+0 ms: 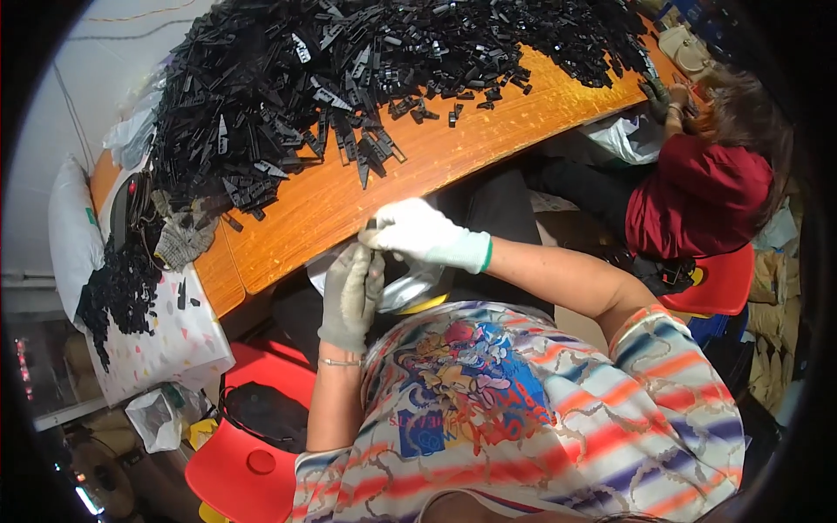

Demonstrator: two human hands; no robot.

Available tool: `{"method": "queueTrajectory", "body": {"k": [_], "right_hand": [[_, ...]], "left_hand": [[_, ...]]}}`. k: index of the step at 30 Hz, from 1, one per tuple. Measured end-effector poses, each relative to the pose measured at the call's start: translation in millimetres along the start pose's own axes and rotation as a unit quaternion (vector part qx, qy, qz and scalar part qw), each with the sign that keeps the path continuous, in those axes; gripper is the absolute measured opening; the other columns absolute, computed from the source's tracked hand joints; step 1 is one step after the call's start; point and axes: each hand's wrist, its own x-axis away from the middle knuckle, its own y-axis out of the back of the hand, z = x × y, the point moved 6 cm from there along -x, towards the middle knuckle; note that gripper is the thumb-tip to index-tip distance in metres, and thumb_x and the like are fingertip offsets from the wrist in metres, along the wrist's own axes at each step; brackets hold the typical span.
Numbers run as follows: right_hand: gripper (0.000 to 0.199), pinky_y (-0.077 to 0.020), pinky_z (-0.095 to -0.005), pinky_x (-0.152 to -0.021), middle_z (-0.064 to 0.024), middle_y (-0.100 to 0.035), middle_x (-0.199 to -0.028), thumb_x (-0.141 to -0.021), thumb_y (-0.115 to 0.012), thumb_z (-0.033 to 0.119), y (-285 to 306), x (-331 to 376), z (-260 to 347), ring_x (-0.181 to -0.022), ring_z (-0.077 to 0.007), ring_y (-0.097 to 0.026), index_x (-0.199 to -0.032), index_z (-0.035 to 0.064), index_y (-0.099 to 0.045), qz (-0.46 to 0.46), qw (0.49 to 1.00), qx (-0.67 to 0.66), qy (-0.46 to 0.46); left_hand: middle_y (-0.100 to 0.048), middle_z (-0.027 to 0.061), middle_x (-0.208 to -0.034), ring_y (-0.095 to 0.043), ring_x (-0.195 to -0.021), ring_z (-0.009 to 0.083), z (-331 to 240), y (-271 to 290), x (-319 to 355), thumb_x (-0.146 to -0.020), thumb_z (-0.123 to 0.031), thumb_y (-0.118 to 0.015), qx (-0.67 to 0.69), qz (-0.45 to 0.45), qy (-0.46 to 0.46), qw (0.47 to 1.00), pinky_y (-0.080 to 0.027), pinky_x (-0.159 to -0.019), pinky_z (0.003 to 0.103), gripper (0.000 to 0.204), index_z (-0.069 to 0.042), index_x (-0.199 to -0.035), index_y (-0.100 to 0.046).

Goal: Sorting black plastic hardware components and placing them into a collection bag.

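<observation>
Heap of black plastic parts [288, 96] at frame top suggests much remains; centrally, white-gloved right hand [425, 234] pinches small dark piece [372, 224]; grey-gloved left hand [349, 296] shows unclear grip.

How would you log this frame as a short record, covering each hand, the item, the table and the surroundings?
Left hand: grey glove, fingers up close to the right hand; its own grip is unclear
Right hand: white glove with green cuff, pinching at the fingertips
Item: small black piece, partly hidden by the fingers
Table: wooden table with a large heap of black parts
Surroundings: co-worker in a dark red top, at the right; red seat, lower left
</observation>
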Motion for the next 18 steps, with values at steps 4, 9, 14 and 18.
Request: {"method": "queueTrajectory", "body": {"k": [4,9,14,18], "right_hand": [[0.032,-0.0505,-0.0323,-0.077,-0.0117,-0.070,-0.088,-0.084,-0.062,0.033,11,-5,-22,-0.085,-0.0219,-0.067,-0.100,0.0059,-0.070,0.026,0.976,0.180,0.121],[0.025,-0.0515,-0.0327,-0.075,-0.0113,-0.069,-0.084,-0.088,-0.059,0.028,97,-12,-9,-0.080,-0.0227,-0.067,-0.090,0.0056,-0.070,-0.192,0.934,0.265,0.146],[0.011,-0.0518,-0.0378,-0.069,-0.0118,-0.064,-0.087,-0.082,-0.067,0.020,139,-34,10,-0.079,-0.0318,-0.064,-0.090,0.0128,-0.069,-0.340,0.791,0.440,0.253],[0.009,-0.0502,-0.0420,-0.066,-0.0151,-0.060,-0.083,-0.081,-0.058,0.013,142,-59,20,-0.077,-0.0351,-0.063,-0.088,0.0091,-0.062,-0.303,0.743,0.546,0.240]], "left_hand": [[-0.064,0.0142,-0.102,-0.062,-0.088,0.0283,-14,17,8,-0.094,-0.015,-0.053,-0.591,-0.073,-0.180,0.783,-0.049,-0.077,0.036,0.026,-0.001,-0.115,-0.057],[-0.062,0.0138,-0.108,-0.058,-0.101,0.0332,-33,6,29,-0.086,-0.009,-0.057,-0.676,-0.147,-0.260,0.673,-0.047,-0.086,0.041,0.028,-0.007,-0.114,-0.060],[-0.062,0.0112,-0.103,-0.059,-0.096,0.0318,-59,-15,7,-0.083,-0.006,-0.058,-0.739,-0.125,-0.276,0.602,-0.048,-0.080,0.042,0.029,-0.013,-0.111,-0.060],[-0.061,0.0095,-0.101,-0.060,-0.094,0.0313,-87,-37,-37,-0.081,-0.007,-0.058,-0.767,-0.074,-0.377,0.513,-0.050,-0.078,0.041,0.030,-0.017,-0.109,-0.061]]}}
